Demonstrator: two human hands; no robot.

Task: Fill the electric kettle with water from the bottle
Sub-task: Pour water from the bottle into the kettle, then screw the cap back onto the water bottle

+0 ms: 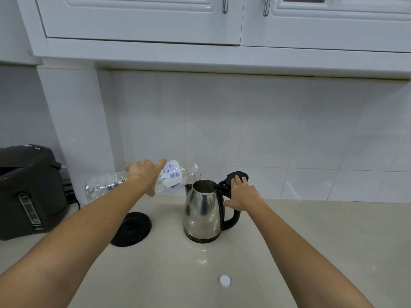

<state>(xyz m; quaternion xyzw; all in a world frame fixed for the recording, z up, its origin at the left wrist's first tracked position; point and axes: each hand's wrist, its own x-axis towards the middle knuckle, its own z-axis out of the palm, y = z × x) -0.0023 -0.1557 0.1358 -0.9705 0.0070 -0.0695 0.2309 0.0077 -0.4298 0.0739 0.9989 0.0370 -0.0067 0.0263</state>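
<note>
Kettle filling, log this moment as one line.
step: pouring | left hand: tilts bottle over kettle | right hand: holds lid open | cap: on counter

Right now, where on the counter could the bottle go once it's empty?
Bare counter lies right of the kettle; more lies in front, around the white cap. It's crowded left, between the black base and the dark appliance.

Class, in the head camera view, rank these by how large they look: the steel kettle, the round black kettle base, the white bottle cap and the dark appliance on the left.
1. Dark appliance, though partly cropped.
2. Steel kettle.
3. Kettle base.
4. Bottle cap, smallest despite lying nearest the camera.
</note>
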